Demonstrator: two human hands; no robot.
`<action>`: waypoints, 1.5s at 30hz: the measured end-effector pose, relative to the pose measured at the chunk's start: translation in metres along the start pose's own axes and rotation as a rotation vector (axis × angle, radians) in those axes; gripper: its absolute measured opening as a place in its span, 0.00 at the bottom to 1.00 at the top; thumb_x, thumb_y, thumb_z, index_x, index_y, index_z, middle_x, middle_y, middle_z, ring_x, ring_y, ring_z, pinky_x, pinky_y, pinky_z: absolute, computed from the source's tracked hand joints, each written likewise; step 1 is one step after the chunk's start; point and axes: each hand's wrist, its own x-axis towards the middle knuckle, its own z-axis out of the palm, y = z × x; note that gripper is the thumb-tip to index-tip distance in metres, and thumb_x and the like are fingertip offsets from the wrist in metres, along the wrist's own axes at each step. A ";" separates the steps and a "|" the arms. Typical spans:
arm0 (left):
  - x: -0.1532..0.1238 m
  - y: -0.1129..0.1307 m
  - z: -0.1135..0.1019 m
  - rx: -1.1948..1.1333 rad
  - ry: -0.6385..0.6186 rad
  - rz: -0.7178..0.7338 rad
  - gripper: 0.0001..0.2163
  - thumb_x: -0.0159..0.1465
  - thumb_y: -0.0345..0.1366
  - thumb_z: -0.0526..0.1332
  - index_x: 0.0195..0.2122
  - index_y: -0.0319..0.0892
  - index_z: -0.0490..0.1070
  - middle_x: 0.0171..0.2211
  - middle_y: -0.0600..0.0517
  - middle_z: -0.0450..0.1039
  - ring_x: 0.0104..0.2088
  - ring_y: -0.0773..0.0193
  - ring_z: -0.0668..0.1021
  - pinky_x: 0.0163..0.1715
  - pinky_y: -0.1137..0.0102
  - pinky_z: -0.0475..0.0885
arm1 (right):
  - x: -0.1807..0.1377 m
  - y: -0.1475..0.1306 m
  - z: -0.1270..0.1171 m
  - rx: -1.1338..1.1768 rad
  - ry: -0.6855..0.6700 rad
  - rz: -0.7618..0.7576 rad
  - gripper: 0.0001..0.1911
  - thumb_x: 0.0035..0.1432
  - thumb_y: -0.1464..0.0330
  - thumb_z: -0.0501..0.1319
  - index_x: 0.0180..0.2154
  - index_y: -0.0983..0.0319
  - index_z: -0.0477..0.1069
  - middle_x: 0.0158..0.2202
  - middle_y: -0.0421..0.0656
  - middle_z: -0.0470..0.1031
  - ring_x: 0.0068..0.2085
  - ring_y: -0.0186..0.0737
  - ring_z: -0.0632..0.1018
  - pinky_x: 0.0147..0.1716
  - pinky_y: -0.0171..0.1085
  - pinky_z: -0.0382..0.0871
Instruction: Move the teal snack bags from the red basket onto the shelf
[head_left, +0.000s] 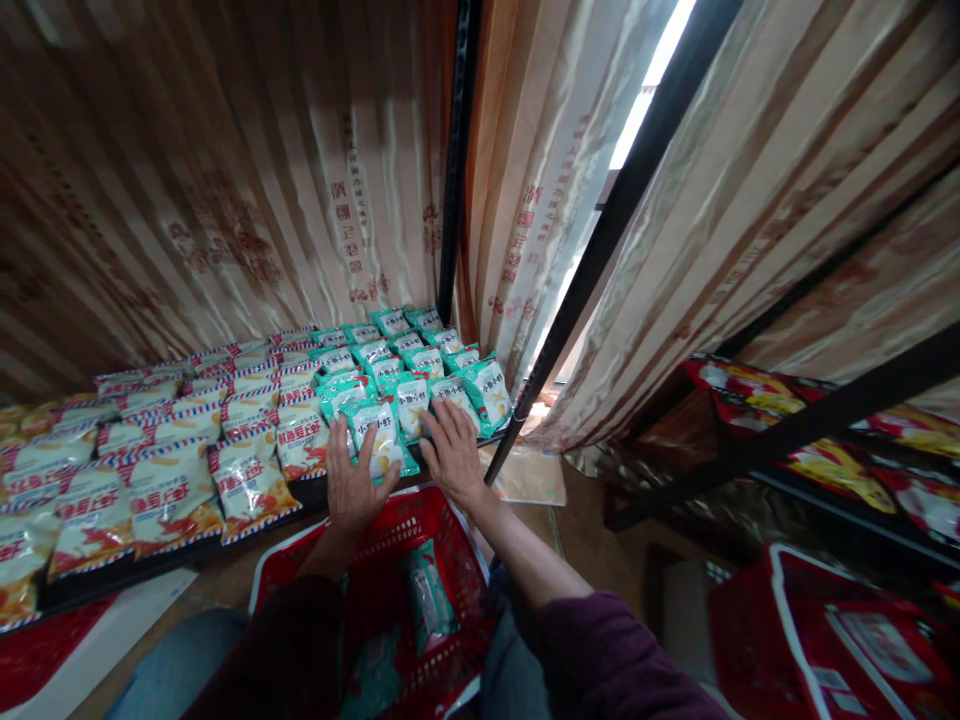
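My left hand (355, 472) rests at the front edge of the shelf, fingers apart, against the left side of a teal-and-white snack bag (379, 437). My right hand (453, 447) lies with spread fingers on the front of another teal snack bag (457, 396), to the right of the first. Neither hand is closed around a bag. Several matching teal bags stand in rows behind them. Below my forearms sits a red plastic basket (474, 560) with a few teal bags (431, 597) lying in it.
White-and-orange snack bags (172, 490) fill the shelf to the left. Black metal posts (592, 280) rise beside the teal bags. Patterned curtains (300, 180) hang behind. At right are a shelf of red-and-yellow packets (832, 465) and a second red basket (750, 630).
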 end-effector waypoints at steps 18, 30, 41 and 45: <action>-0.003 -0.002 0.003 -0.095 -0.029 -0.055 0.31 0.60 0.38 0.60 0.63 0.41 0.52 0.68 0.37 0.36 0.66 0.44 0.51 0.59 0.50 0.59 | -0.002 -0.039 0.017 0.221 -0.051 -0.095 0.25 0.65 0.70 0.48 0.62 0.65 0.54 0.61 0.53 0.63 0.64 0.45 0.59 0.60 0.51 0.62; -0.006 -0.006 -0.002 -0.145 -0.108 -0.023 0.26 0.66 0.36 0.48 0.66 0.42 0.45 0.68 0.40 0.31 0.67 0.47 0.45 0.61 0.48 0.52 | -0.001 -0.058 0.034 0.312 0.003 -0.032 0.25 0.66 0.68 0.47 0.64 0.61 0.51 0.67 0.49 0.46 0.68 0.47 0.48 0.61 0.54 0.58; 0.043 -0.024 -0.019 0.011 0.034 -0.247 0.19 0.66 0.33 0.47 0.55 0.37 0.64 0.59 0.39 0.62 0.65 0.52 0.54 0.62 0.49 0.49 | -0.001 -0.072 0.034 0.273 0.002 -0.039 0.31 0.62 0.76 0.48 0.65 0.61 0.46 0.68 0.51 0.42 0.68 0.50 0.47 0.60 0.57 0.57; 0.075 -0.038 -0.019 0.147 -0.059 -0.318 0.19 0.63 0.31 0.48 0.54 0.35 0.66 0.56 0.40 0.67 0.64 0.45 0.54 0.61 0.45 0.45 | -0.001 -0.076 0.036 0.271 0.011 -0.059 0.29 0.60 0.79 0.48 0.62 0.60 0.54 0.69 0.48 0.34 0.68 0.53 0.44 0.60 0.58 0.56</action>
